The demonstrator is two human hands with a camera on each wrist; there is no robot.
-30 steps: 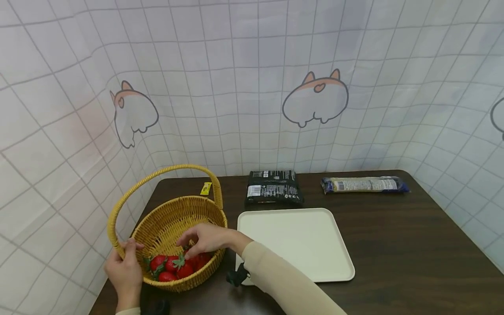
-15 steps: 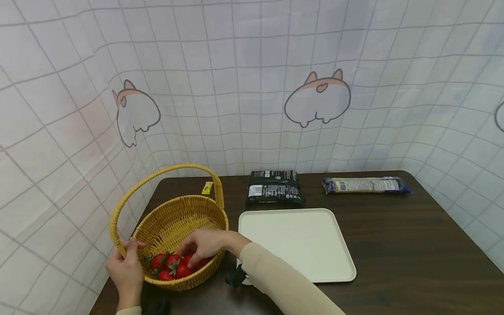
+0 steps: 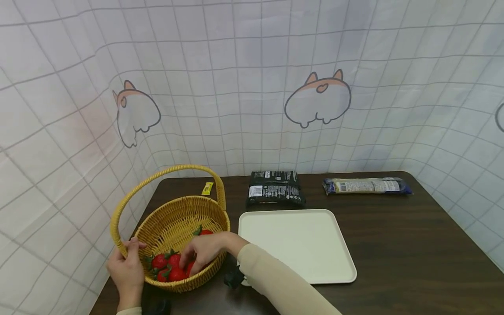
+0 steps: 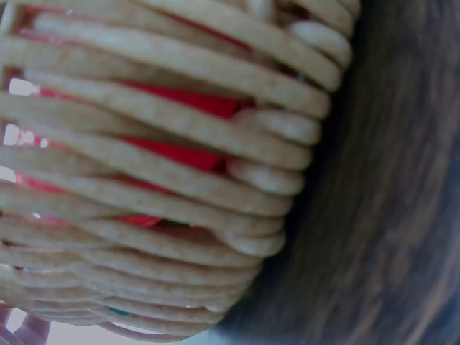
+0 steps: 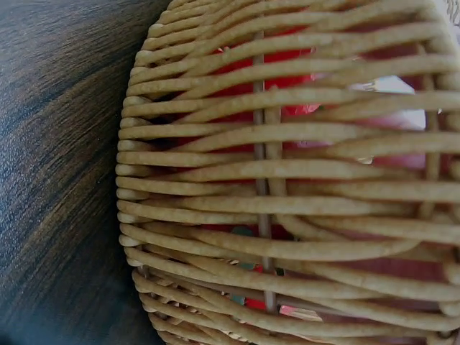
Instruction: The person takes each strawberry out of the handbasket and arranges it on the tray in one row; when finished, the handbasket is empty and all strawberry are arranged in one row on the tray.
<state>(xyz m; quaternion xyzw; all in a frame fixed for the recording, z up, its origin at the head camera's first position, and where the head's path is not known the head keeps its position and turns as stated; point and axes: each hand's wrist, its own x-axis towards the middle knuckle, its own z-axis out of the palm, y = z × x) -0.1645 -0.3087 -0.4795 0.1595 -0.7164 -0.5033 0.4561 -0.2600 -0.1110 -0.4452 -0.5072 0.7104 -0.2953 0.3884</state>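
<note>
A yellow woven basket (image 3: 184, 285) with a tall arched handle stands on the left of the table. My left hand (image 3: 127, 272) grips it at the left rim, by the foot of the handle. Several red strawberries (image 3: 177, 274) with green leaves lie at its near side. Another strawberry (image 3: 205, 232) shows just behind my right wrist. Reaching inside, my right hand (image 3: 208, 250) has thumb and fingers curled about a strawberry (image 3: 190, 267), mostly covered by the fingers. Both wrist views show the basket's weave (image 4: 180, 129) close up, with red showing through the gaps.
Right of the basket lies a white tray (image 3: 295, 245), partly under the right forearm. Behind stand a black package (image 3: 274, 188) and a long blue-ended packet (image 3: 367, 185). A small yellow wrapper (image 3: 207, 188) lies behind the basket. Patterned cloth (image 3: 260, 87) surrounds the table.
My right hand has sunk lower among the strawberries, and its fingers have curled in. A strawberry now shows behind the right wrist. The left hand keeps its grip on the basket.
</note>
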